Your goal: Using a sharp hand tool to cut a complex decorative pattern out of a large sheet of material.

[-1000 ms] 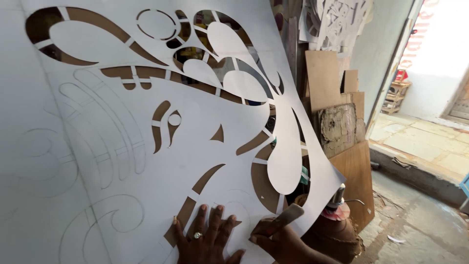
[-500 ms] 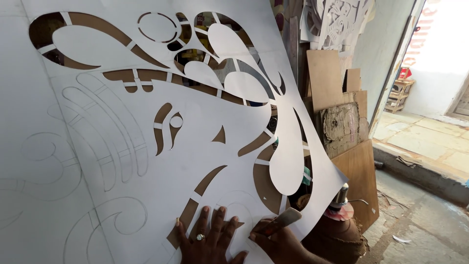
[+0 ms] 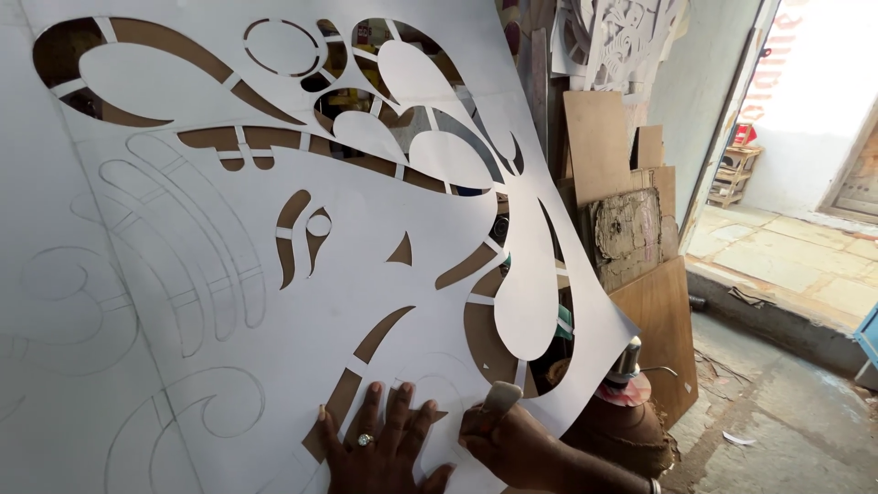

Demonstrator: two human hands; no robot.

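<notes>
Sheet: a large white sheet of thin board [image 3: 302,302], cut through with curling leaf and teardrop openings, stands tilted and fills the left and middle of the view; brown board shows behind the cut-outs.
Uncut part: pencilled scroll lines [image 3: 174,274] mark the left and lower left of the sheet, not yet cut through.
Left hand: the left hand [image 3: 384,448] lies flat on the sheet at its near lower edge, fingers spread and open, a ring [image 3: 364,440] on one finger; it holds nothing and only presses on the surface.
Right hand: the right hand [image 3: 512,444] is just to the right of the left one, closed in a fist around a small pale-handled cutting tool [image 3: 500,397], whose end sticks up from the fist against the sheet; the blade itself cannot be made out.
Drawn outline: a faint rounded outline [image 3: 430,384] sits on the sheet between and just above the two hands.
Right of the sheet: brown plywood and cardboard panels [image 3: 631,229] lean against the wall, with white carved cut-out pieces [image 3: 622,37] above them.
Near right: a rounded brown jar with a metal top [image 3: 626,416] stands on the floor just beyond the sheet's lower right corner.
Far right: an open doorway leads onto sunlit paving stones [image 3: 786,265].
</notes>
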